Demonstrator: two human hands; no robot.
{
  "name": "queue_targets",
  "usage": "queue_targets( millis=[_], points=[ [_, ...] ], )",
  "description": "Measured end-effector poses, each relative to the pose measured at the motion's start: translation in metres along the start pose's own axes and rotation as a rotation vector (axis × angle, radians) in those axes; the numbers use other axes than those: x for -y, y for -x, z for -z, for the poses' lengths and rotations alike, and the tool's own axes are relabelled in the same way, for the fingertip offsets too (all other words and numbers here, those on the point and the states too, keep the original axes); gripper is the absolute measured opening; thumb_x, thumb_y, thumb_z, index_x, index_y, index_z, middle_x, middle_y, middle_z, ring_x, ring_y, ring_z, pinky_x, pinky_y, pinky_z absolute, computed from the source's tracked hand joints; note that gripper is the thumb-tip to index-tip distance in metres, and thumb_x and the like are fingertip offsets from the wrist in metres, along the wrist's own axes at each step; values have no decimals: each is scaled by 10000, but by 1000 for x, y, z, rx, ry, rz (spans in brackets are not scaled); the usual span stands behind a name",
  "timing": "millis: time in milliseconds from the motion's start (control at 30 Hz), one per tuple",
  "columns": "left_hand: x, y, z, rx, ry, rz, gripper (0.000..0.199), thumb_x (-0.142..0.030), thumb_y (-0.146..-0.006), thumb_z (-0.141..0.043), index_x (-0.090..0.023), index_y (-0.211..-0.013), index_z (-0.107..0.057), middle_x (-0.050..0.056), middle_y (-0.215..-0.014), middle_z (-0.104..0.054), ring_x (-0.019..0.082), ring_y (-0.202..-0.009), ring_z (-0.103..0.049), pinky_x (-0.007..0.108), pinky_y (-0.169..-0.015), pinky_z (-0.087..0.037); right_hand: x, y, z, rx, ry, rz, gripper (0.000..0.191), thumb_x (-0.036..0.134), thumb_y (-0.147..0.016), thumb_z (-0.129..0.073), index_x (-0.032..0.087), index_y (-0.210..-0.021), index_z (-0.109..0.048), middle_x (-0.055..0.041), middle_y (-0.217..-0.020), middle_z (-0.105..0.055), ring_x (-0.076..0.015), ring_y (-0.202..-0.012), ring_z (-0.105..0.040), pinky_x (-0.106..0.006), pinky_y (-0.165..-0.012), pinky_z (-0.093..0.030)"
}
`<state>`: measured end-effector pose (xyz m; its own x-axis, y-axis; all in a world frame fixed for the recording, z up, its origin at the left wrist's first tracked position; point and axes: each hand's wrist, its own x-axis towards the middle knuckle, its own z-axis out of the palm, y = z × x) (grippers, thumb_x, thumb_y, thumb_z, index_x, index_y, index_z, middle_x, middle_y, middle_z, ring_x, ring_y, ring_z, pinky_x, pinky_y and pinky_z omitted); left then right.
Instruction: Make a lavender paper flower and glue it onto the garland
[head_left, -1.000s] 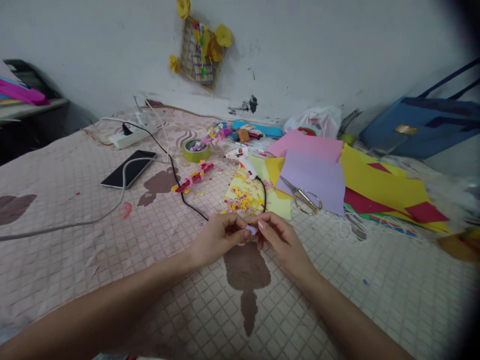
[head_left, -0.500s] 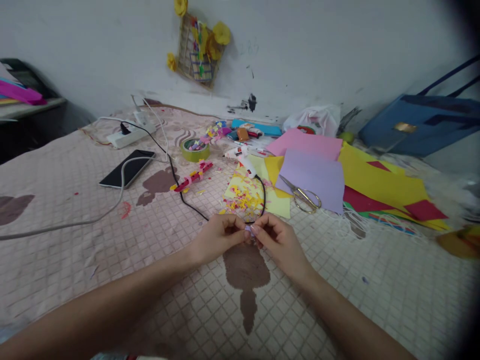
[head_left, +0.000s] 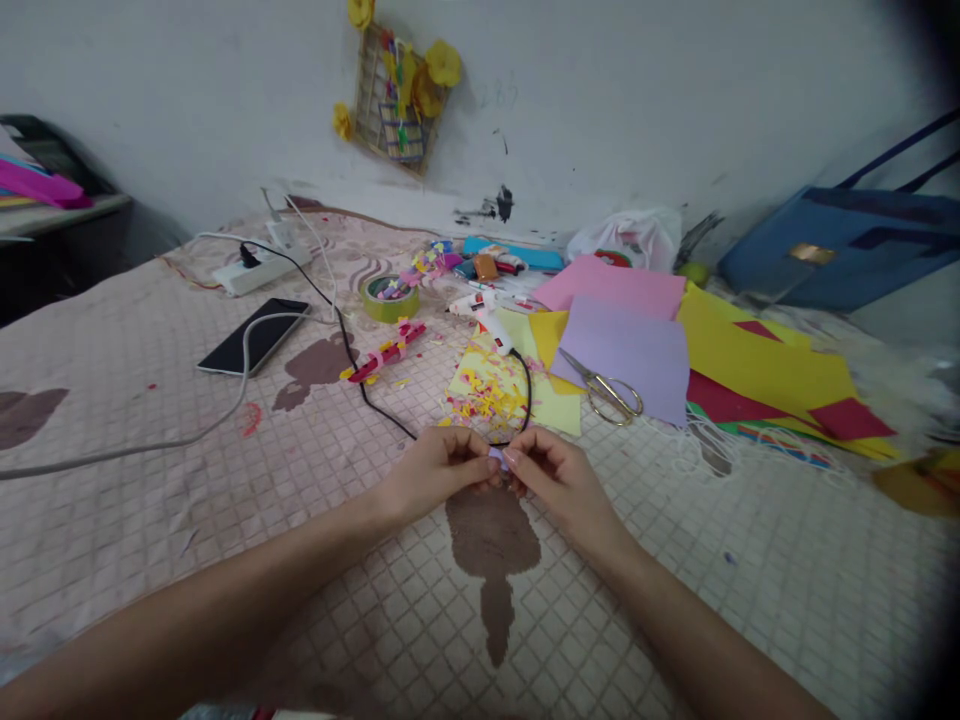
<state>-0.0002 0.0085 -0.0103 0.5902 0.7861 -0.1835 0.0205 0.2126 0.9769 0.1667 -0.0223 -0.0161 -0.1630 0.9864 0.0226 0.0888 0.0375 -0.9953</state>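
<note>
Between my fingertips is a small piece of purple paper or foam (head_left: pixel 497 457), mostly covered by the fingers. My left hand (head_left: pixel 448 466) pinches it from the left, and my right hand (head_left: pixel 551 472) pinches it from the other side. Both hands are closed above the patterned cloth. Just beyond them, yellow and pink scraps (head_left: pixel 487 397) lie on a pale yellow sheet (head_left: pixel 559 412). A white glue gun (head_left: pixel 491 325) rests behind the scraps, its black cord curving down behind my hands. Gold-handled scissors (head_left: pixel 604 388) lie on a purple sheet (head_left: pixel 637 345) to the right.
On the left are a dark phone (head_left: pixel 255 338), a white power strip (head_left: pixel 259 268) and a grey cable (head_left: pixel 187 440). A tape roll (head_left: pixel 390 300) and a decorated red strip (head_left: pixel 386 353) lie mid-table. Yellow sheets (head_left: pixel 765 350), white string (head_left: pixel 705 450) and a blue bag (head_left: pixel 847 245) are at right.
The purple piece shows slightly more between my fingertips, which have shifted a little around it. Everything else on the table stays in place.
</note>
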Motion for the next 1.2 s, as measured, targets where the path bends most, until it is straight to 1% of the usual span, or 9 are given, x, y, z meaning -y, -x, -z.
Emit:
queue_targets(
  millis=[200,300,500,667,800,967,1100,1200],
  points=[
    [-1,1,-2,-22,-69,24,257,-355,-704,-651,-108,-732,-586,14,-654,-590,82,-563,-502,197,-521,-366,1,1,-1,-37,102,26,150,243,-818,-529,171,-687,-516,38,-596,-482,-92,-520,-436,-208,-482,-353],
    [-2,1,-2,-22,-55,13,270,-382,-740,-608,-114,-723,-578,12,-644,-593,85,-566,-514,204,-540,-384,1,2,-1,-27,113,28,144,229,-819,-522,171,-687,-511,37,-602,-486,-92,-528,-428,-207,-483,-340],
    [-1,1,-2,-16,31,21,224,-325,-798,-545,-127,-693,-549,4,-643,-604,69,-552,-502,194,-548,-388,-3,1,-1,33,-2,-16,153,251,-839,-511,178,-704,-502,45,-585,-481,-84,-500,-420,-201,-469,-342],
    [0,1,-3,-21,1,24,248,-348,-803,-535,-124,-699,-559,12,-655,-608,76,-564,-516,202,-557,-395,-4,2,-2,6,-51,-27,165,244,-836,-524,180,-687,-497,50,-573,-464,-78,-497,-416,-193,-467,-337],
    [0,2,-2,-33,-57,-5,278,-390,-788,-548,-122,-717,-566,18,-660,-604,84,-571,-512,206,-549,-390,-3,3,-1,19,-66,-47,189,284,-832,-543,179,-681,-501,49,-572,-468,-77,-496,-417,-191,-468,-342],
    [0,3,0,-49,-75,-80,250,-362,-796,-544,-125,-716,-544,2,-653,-573,79,-576,-490,208,-566,-390,-3,2,0,75,-157,-92,299,409,-881,-440,174,-718,-526,19,-610,-515,-91,-519,-463,-205,-475,-368],
    [-1,3,0,-57,-107,-84,253,-364,-795,-541,-128,-705,-536,1,-645,-561,86,-583,-487,215,-571,-390,-1,2,0,86,-113,-85,217,352,-819,-565,176,-703,-514,36,-608,-480,-88,-520,-441,-203,-485,-373],
    [-2,3,-2,-64,-111,-44,262,-368,-799,-525,-130,-692,-541,5,-641,-564,91,-576,-489,220,-567,-390,1,2,-1,65,-66,-68,197,320,-815,-568,180,-691,-505,41,-602,-464,-90,-524,-428,-204,-490,-368]
  ],
)
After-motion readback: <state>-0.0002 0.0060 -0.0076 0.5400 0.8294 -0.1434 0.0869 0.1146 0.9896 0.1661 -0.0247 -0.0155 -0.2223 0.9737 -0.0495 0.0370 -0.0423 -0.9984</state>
